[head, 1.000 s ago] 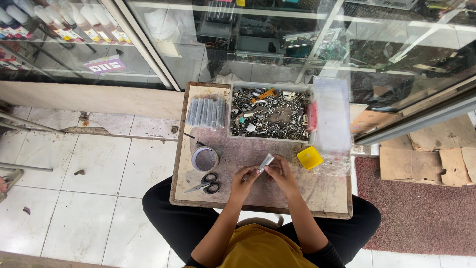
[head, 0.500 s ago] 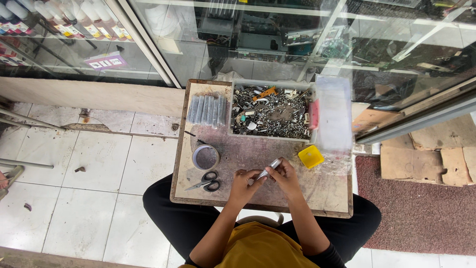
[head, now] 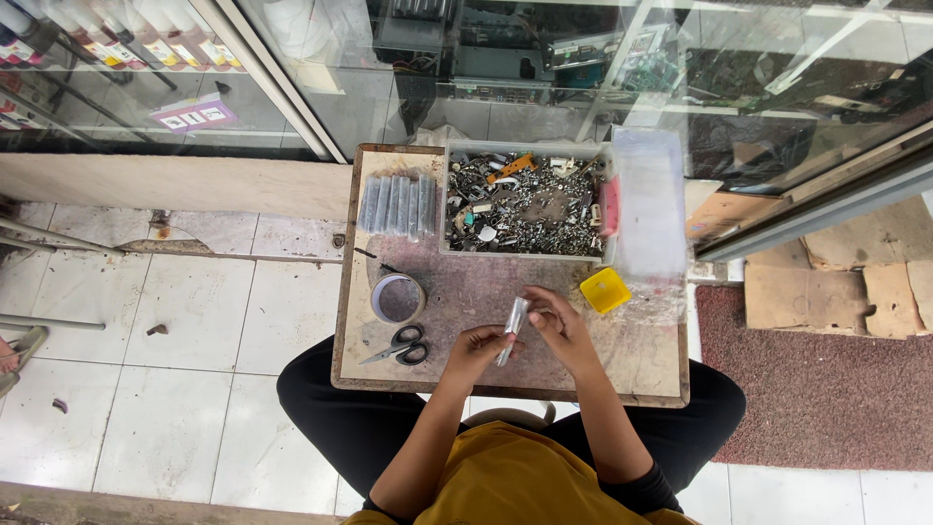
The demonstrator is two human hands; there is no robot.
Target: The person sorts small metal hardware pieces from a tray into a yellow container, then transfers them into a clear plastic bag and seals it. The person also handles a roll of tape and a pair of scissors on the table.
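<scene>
A small, narrow clear plastic packet with silvery contents (head: 512, 328) sits between both hands, held just above the worn wooden board (head: 641, 365) that lies across the person's lap. The left hand (head: 479, 347) has its fingers closed on the packet's lower end, while the right hand (head: 556, 326) curls its fingertips around the upper part from the other side. Both forearms reach forward from the body, elbows bent, hands meeting near the board's middle. Near the left hand lie black-handled scissors (head: 403, 347) and a roll of clear tape (head: 397, 297). A small yellow square tray (head: 604, 290) rests just beyond the right hand, before a grey bin of mixed metal parts (head: 522, 202).
</scene>
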